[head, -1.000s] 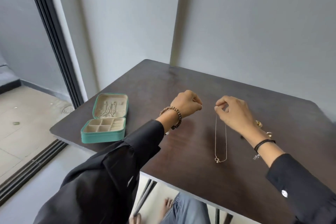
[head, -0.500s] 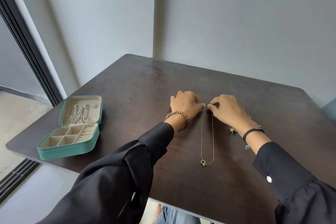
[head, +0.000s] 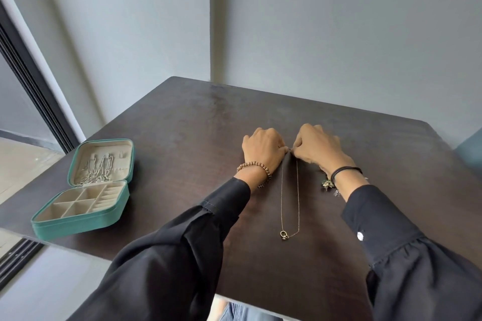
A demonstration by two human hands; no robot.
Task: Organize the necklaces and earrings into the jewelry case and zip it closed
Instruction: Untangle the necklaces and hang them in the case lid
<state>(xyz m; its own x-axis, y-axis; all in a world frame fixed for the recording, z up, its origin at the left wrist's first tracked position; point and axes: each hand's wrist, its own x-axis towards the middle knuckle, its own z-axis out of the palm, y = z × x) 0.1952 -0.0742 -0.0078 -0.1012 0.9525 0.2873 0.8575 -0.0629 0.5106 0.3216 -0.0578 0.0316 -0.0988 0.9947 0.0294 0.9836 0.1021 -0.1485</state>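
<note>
Hands meet at centre frame: left hand (head: 263,148) and right hand (head: 317,147), fingers curled, fingertips touching. Under them, the dark bench (head: 195,125) carries the open teal jewelry case (head: 78,224) at 9 o'clock, silver chains (head: 97,169) in its lid. Each hand pinches an end of the thin necklace (head: 298,198), which trails toward 6 o'clock. Small pieces, possibly earrings (head: 327,184), lie at its 3 o'clock.

A teal jewelry case (head: 78,221) with beige lining sits near the left edge of the dark brown table (head: 182,122), a gold necklace (head: 290,198) mid-table, black sleeves (head: 182,255) over it.
</note>
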